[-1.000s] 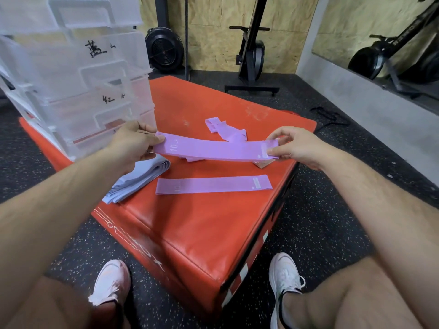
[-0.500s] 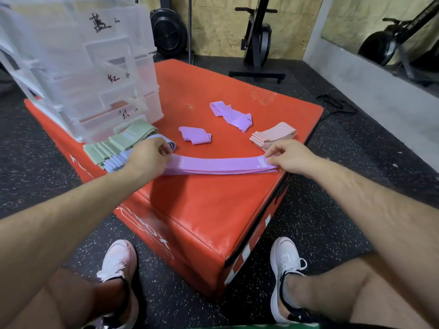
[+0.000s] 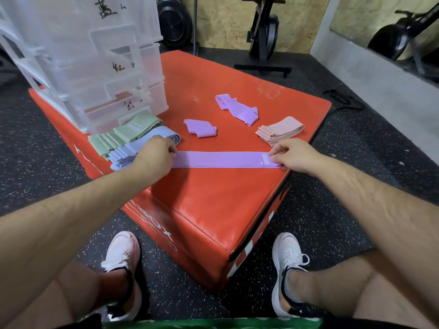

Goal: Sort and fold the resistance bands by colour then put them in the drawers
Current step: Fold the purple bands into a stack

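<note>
Flat purple band (image 3: 221, 159) lies stretched straight across the near part of the red box (image 3: 213, 210), its right end at the box edge. Layered edges show at that end, so more than one band seems stacked here; I cannot count them. A white label sits on top near the right end.

Left hand (image 3: 154, 154) has its fingers curled and pinched on the left end of the flat purple band. Right hand (image 3: 291, 154) pinches the right end, with its fingertips (image 3: 273, 156) beside the label. Both hands press the band down on the box top.

Other bands on the box:
- green pile (image 3: 128, 132), folded, against the foot of the drawers
- blue pile (image 3: 140, 149), folded, just in front of the green one and partly under the left wrist
- small folded purple band (image 3: 200, 129) behind the flat one, apart from it
- loose purple band (image 3: 237, 109), crumpled, farther back
- pink pile (image 3: 281, 130), folded, near the right edge, just behind the right hand

Clear plastic drawers (image 3: 95, 67) stand at the back left of the box, with handwritten marks on their fronts. The lowest drawers show nothing clearly inside.
</note>
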A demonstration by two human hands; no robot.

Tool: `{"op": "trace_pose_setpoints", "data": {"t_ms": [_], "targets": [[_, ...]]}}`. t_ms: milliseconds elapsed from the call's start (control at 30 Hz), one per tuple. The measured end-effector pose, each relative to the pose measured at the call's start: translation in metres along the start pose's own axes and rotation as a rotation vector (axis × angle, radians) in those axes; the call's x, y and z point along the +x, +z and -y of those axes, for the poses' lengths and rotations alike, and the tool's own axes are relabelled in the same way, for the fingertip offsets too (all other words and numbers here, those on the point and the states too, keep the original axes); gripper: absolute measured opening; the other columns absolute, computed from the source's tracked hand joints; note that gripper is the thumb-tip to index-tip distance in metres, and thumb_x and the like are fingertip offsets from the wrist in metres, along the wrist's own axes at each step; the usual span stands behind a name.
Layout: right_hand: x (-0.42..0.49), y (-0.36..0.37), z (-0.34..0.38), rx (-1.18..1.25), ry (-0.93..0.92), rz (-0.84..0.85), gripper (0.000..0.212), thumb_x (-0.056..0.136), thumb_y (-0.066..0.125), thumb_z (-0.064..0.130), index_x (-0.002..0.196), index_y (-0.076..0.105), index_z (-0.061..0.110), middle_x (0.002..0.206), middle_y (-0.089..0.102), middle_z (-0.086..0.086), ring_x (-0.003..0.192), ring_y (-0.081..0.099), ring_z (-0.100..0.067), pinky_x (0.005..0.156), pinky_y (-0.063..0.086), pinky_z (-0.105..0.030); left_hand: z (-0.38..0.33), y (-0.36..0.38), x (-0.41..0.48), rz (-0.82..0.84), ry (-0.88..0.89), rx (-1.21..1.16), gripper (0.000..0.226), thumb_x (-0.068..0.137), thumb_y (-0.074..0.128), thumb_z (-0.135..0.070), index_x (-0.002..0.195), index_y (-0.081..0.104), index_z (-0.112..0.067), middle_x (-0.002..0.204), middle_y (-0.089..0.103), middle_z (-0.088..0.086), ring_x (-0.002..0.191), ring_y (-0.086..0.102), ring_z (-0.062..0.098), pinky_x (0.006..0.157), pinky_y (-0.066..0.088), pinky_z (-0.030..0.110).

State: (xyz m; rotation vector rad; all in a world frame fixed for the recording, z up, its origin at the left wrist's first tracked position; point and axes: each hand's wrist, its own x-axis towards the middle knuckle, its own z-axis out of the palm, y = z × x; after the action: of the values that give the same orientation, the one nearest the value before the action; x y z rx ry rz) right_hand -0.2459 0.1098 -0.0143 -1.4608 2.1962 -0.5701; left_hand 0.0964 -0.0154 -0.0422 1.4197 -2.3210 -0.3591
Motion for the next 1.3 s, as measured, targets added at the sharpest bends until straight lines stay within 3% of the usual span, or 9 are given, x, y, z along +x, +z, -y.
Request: {"op": "trace_pose_setpoints", "data": {"t_ms": [167,300,533,667,800,967,1100,1167,1300], "targets": [[0.003,0.002,-0.006,-0.164,-0.125,-0.049,0.008,0.085,0.073,0.017,0.09,0.073,0.023,0.096,0.061,0.003,0.081,0.06,-0.015,0.067,0.041,-0.027,-0.004,0.005,-0.004,-0.01,0.185,0.165,0.021,0.084,0.057,0.008,0.094,0.073,-0.002,0.107,0.053,0.017,0.097,0.049,0.037,0.083,0.045,0.044],[0.0,0.003,-0.007,-0.203,-0.158,-0.018,0.007,0.091,0.067,0.017,0.095,0.069,0.022,0.084,0.056,0.012,0.084,0.057,-0.017,0.069,0.038,-0.028,-0.002,-0.001,-0.003,0.076,0.209,0.169,0.019,0.085,0.054,0.001,0.092,0.07,-0.008,0.101,0.061,0.011,0.097,0.059,0.033,0.083,0.048,0.043],[-0.002,0.001,0.025,-0.564,-0.266,-0.133,0.016,0.094,0.055,0.039,0.107,0.062,0.033,0.108,0.056,0.005,0.096,0.058,-0.022,0.072,0.041,-0.034,-0.012,-0.009,0.009,0.1,0.258,0.104,0.022,0.078,0.05,-0.011,0.088,0.07,-0.008,0.093,0.063,0.012,0.092,0.059,0.033,0.083,0.047,0.04],[0.012,0.019,0.07,-0.38,-0.383,-0.152,0.015,0.096,0.054,0.038,0.103,0.066,0.032,0.098,0.056,0.009,0.095,0.059,-0.02,0.078,0.05,-0.037,-0.027,-0.014,0.035,0.072,0.284,0.117,0.018,0.083,0.067,-0.012,0.101,0.072,-0.013,0.102,0.06,0.012,0.097,0.057,0.033,0.091,0.045,0.043],[0.04,0.045,0.105,-0.242,-0.424,-0.069,0.018,0.092,0.06,0.028,0.109,0.068,0.03,0.107,0.059,0.002,0.097,0.06,-0.021,0.086,0.05,-0.037,-0.042,-0.011,0.058,0.085,0.235,0.191,0.032,0.088,0.063,-0.019,0.12,0.064,-0.019,0.12,0.055,0.008,0.113,0.049,0.031,0.094,0.043,0.042],[0.075,0.068,0.121,-0.273,-0.427,0.123,0.027,0.082,0.065,0.029,0.108,0.072,0.033,0.11,0.06,-0.002,0.107,0.059,-0.026,0.095,0.048,-0.042,-0.044,-0.005,0.084,0.173,0.164,0.252,0.055,0.085,0.064,-0.024,0.137,0.048,-0.026,0.132,0.048,0.007,0.121,0.045,0.033,0.1,0.04,0.041],[0.091,0.073,0.119,-0.25,-0.436,0.099,0.033,0.087,0.065,0.019,0.12,0.071,0.021,0.117,0.068,-0.004,0.107,0.061,-0.027,0.091,0.046,-0.035,-0.044,0.003,0.101,0.234,0.11,0.279,0.059,0.087,0.062,-0.028,0.142,0.041,-0.029,0.134,0.052,0.006,0.125,0.047,0.033,0.101,0.037,0.041],[0.092,0.071,0.12,-0.144,-0.425,0.078,0.032,0.088,0.067,0.015,0.119,0.071,0.019,0.112,0.069,0.001,0.1,0.06,-0.02,0.084,0.043,-0.028,-0.044,0.004,0.108,0.242,0.097,0.218,0.049,0.089,0.063,-0.03,0.135,0.047,-0.026,0.128,0.057,0.007,0.119,0.053,0.032,0.097,0.041,0.039],[0.09,0.055,0.125,0.194,-0.36,0.003,0.022,0.084,0.072,0.007,0.102,0.072,0.02,0.074,0.059,0.015,0.059,0.052,0.005,0.063,0.039,-0.015,-0.05,-0.006,0.116,0.182,0.099,-0.037,0.025,0.089,0.065,-0.025,0.113,0.062,-0.019,0.105,0.066,0.003,0.093,0.06,0.022,0.072,0.042,0.025]]}}
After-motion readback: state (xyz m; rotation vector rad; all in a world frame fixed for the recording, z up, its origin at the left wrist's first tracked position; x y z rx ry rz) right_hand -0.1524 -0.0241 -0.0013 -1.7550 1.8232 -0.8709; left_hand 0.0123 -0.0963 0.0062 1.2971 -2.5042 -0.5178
